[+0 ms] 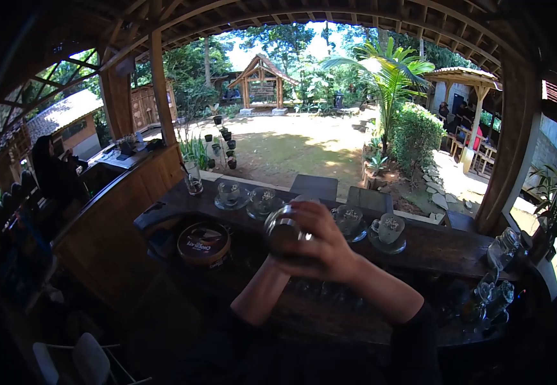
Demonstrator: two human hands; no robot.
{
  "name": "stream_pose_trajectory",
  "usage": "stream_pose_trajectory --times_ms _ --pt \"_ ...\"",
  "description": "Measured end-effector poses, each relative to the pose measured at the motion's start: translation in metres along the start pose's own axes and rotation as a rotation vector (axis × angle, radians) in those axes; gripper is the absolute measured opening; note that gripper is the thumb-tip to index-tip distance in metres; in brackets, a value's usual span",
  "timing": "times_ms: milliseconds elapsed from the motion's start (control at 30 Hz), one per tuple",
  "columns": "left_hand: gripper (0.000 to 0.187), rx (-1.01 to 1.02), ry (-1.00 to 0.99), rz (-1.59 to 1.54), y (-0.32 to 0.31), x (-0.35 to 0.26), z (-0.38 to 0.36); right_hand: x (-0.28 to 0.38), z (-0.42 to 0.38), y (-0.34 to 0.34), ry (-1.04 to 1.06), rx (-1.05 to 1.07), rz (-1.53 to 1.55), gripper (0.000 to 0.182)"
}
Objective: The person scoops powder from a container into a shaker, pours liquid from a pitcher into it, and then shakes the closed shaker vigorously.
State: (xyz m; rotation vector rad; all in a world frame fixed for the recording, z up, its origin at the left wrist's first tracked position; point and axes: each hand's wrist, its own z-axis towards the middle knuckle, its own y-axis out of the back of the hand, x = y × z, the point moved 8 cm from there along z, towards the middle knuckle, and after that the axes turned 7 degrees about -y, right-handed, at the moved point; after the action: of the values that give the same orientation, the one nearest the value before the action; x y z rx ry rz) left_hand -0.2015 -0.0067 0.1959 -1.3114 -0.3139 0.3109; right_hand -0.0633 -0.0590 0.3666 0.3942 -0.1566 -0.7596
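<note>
Both my hands are raised together over the counter around a round glass-like jar (283,231) with a shiny rim, its end turned towards me; its contents are too dark to make out. The fingers of my right hand (320,234) wrap over its top and right side. My left hand (280,264) grips it from below, mostly hidden in shadow and behind the right. Beyond them stand clear glass cups on saucers with pale bits inside: one cup (229,192) and another cup (264,200) to the left, a cup (349,219) and a tilted-looking cup (389,228) to the right.
A round brown tin (204,244) with lettering lies left of my hands. A tall glass (192,178) stands at the counter's far left. Glass jars (503,247) and more glassware (487,298) crowd the right end. A person in dark clothing (57,167) is by the side counter (115,192).
</note>
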Motion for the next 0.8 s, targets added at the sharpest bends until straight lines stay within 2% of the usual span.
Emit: stream_pose_trajectory --times_ms 67,100,167,200,233,267,300,367,400,433,500,533,567,633,667,700,733,767,800 --pt "0.033 0.293 0.273 0.076 -0.051 0.021 -0.030 0.081 -0.009 -0.006 0.368 0.174 -0.075 0.046" --pt "0.034 0.590 0.232 0.234 -0.085 0.028 -0.043 0.111 -0.018 -0.011 0.542 0.233 -0.125 0.049" --pt "0.040 0.645 0.132 0.168 -0.101 0.037 -0.054 0.108 -0.022 -0.013 0.554 0.241 -0.147 0.052" --pt "0.039 0.482 0.147 0.146 -0.081 0.029 -0.042 0.107 -0.026 -0.014 0.573 0.240 -0.152 0.055" --pt "0.037 0.270 0.234 0.033 -0.054 0.027 -0.027 0.078 -0.019 -0.012 0.443 0.227 -0.115 0.052" --pt "0.036 0.144 0.211 -0.020 -0.033 0.024 -0.016 0.037 -0.015 -0.012 0.276 0.251 -0.068 0.050" --pt "0.036 0.051 0.141 -0.017 -0.008 0.019 -0.003 0.001 -0.012 -0.009 0.014 0.137 -0.023 0.052" --pt "0.036 -0.080 0.025 0.029 0.021 0.014 0.004 -0.028 -0.012 -0.003 -0.202 0.088 0.010 0.057" --pt "0.035 -0.080 0.043 0.025 0.018 0.016 0.001 -0.043 -0.013 0.001 -0.308 0.060 0.031 0.060" --pt "0.035 -0.041 0.112 -0.009 0.004 0.022 -0.004 -0.020 -0.006 -0.002 -0.212 0.080 0.028 0.057" --pt "0.035 0.076 0.314 -0.087 -0.027 0.032 -0.024 0.057 -0.005 -0.014 0.240 0.240 -0.012 0.049" --pt "0.035 0.274 0.199 0.000 -0.056 0.032 -0.038 0.092 -0.012 -0.019 0.362 0.283 -0.043 0.054" --pt "0.036 0.502 0.186 0.130 -0.078 0.035 -0.047 0.116 -0.021 -0.022 0.481 0.325 -0.077 0.060" --pt "0.035 0.560 0.225 0.134 -0.080 0.035 -0.042 0.095 -0.017 -0.020 0.473 0.308 -0.114 0.057" --pt "0.039 0.395 0.251 -0.005 -0.057 0.032 -0.028 0.078 -0.018 -0.017 0.475 0.288 -0.137 0.054" --pt "0.034 0.233 0.062 0.076 -0.060 0.038 -0.034 0.038 -0.017 -0.015 0.297 0.302 -0.094 0.052" --pt "0.029 0.058 -0.114 0.190 -0.062 0.044 -0.045 -0.002 -0.016 -0.014 0.043 0.214 -0.105 0.053" --pt "0.029 0.078 -0.104 0.153 -0.052 0.045 -0.048 -0.042 -0.023 -0.008 -0.240 0.111 -0.067 0.056" --pt "0.030 0.103 -0.093 0.120 -0.043 0.044 -0.049 -0.041 -0.025 -0.004 -0.257 0.090 -0.060 0.052"
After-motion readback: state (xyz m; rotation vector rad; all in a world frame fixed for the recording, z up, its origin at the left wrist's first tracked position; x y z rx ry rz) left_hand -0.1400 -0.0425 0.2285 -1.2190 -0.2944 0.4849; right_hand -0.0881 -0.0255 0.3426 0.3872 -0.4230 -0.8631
